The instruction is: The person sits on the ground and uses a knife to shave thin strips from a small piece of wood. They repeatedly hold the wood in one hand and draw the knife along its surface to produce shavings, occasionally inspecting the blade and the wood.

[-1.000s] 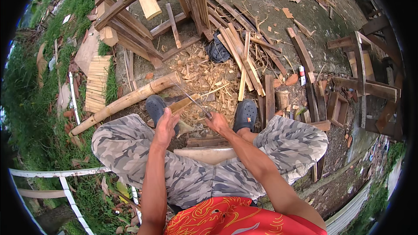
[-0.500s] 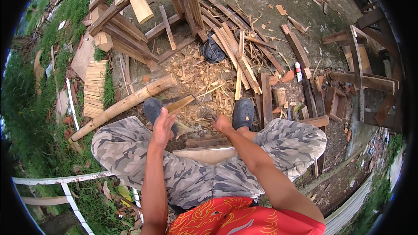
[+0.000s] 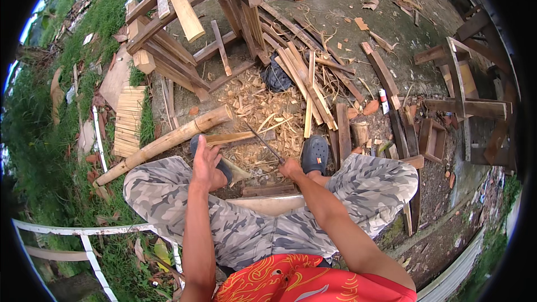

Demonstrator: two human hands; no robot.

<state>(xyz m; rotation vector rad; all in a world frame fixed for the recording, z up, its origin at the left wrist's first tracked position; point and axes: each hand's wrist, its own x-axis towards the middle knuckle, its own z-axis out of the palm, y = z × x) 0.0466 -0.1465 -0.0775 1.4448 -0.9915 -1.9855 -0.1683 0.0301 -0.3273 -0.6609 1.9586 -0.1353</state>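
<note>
My left hand [image 3: 207,165] grips the near end of a split bamboo strip [image 3: 232,137] that points away over a heap of wood shavings [image 3: 263,114]. My right hand [image 3: 291,169] is closed on the handle of a long dark knife [image 3: 263,142], whose blade slants up and to the left, close to the strip. Both hands sit between my knees, above my dark clogs [image 3: 315,154].
A thick bamboo pole [image 3: 162,142] lies to the left of my feet. A rough wooden frame [image 3: 190,28] stands beyond it. Long slats [image 3: 305,84] fan out ahead, and wooden stools [image 3: 464,95] stand at right. Grass borders the left side.
The knife has swung from near my right knee up and leftward toward the strip. My left hand has stayed on the strip. My view has tilted slightly.
</note>
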